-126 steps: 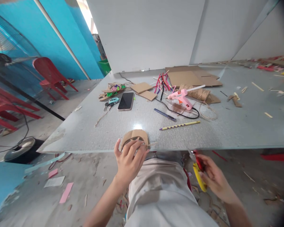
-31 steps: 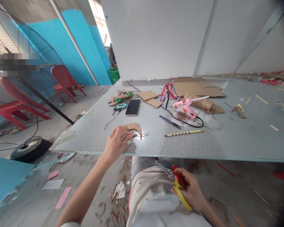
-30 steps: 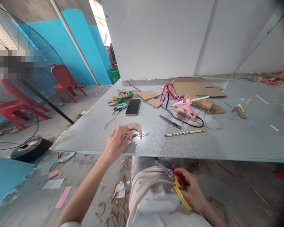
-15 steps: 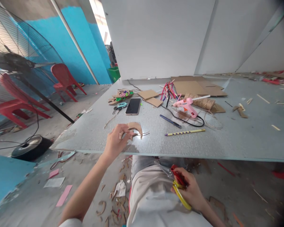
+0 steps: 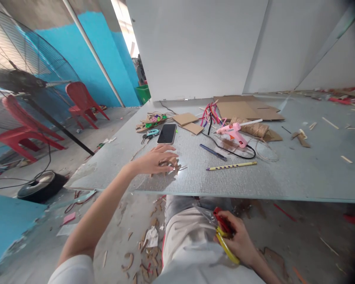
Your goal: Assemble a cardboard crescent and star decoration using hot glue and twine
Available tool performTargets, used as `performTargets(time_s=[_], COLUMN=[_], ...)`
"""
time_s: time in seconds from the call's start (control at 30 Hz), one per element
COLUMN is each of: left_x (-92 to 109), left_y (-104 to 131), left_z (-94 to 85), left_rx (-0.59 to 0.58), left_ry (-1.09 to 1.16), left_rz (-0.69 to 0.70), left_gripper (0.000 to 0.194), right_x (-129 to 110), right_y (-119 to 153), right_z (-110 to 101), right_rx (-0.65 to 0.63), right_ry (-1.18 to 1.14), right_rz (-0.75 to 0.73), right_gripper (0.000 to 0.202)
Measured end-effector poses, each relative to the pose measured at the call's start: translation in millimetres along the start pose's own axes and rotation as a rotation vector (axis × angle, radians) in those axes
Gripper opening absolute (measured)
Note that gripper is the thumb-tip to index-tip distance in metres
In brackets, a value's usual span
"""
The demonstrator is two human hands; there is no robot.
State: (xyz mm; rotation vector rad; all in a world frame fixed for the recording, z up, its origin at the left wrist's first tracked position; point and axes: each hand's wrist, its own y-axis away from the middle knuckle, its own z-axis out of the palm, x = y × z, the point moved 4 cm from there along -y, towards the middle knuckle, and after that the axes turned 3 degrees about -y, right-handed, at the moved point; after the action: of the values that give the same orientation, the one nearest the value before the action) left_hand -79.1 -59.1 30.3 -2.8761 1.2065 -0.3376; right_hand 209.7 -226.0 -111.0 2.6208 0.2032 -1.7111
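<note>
My left hand (image 5: pixel 156 159) is over the small cardboard cutouts (image 5: pixel 173 162) near the table's front edge, palm down, with its fingers spread and partly covering them. Thin twine ends stick out to the right of the pieces. Below the table edge, over my lap, my right hand (image 5: pixel 236 236) is wrapped round the scissors (image 5: pixel 225 238), which have red and yellow handles and blades pointing up and left. Beyond my left hand lies a black phone (image 5: pixel 167 134).
On the table (image 5: pixel 284 173) are a pink glue gun (image 5: pixel 235 133) with its cord, a blue pen (image 5: pixel 213 152), a yellow pencil (image 5: pixel 231 165), a twine roll (image 5: pixel 251 128), pipe cleaners (image 5: pixel 211 114) and cardboard sheets (image 5: pixel 245 108). A fan (image 5: pixel 17 81) stands at left.
My left hand has moved right and flattened over the cardboard cutouts, with its fingers now spread. My right hand still holds the scissors in the same place.
</note>
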Motion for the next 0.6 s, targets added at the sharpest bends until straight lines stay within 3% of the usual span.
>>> performTargets(time_s=[0.07, 0.17, 0.37, 0.6], left_x=[-14.4, -25.8, -24.3, -23.2], left_y=[-6.7, -16.1, -35.9, -48.4], left_z=[2.8, 6.3, 6.0, 1.1], left_rx=[-0.115, -0.223, -0.347, -0.389], left_ry=[0.015, 0.042, 0.132, 0.078], left_rz=[0.001, -0.001, 0.036, -0.068], left_gripper=[0.057, 0.065, 0.046, 0.032], right_x=[-1.3, -2.8, 1.0, 5.8], right_y=[0.0, 0.1, -0.4, 0.5], right_z=[-0.4, -1.5, -0.5, 1.6], right_rx=[0.014, 0.020, -0.013, -0.024], right_ry=[0.009, 0.019, 0.017, 0.013], right_rz=[-0.019, -0.042, -0.068, -0.020], right_gripper=[0.038, 0.038, 0.034, 0.036])
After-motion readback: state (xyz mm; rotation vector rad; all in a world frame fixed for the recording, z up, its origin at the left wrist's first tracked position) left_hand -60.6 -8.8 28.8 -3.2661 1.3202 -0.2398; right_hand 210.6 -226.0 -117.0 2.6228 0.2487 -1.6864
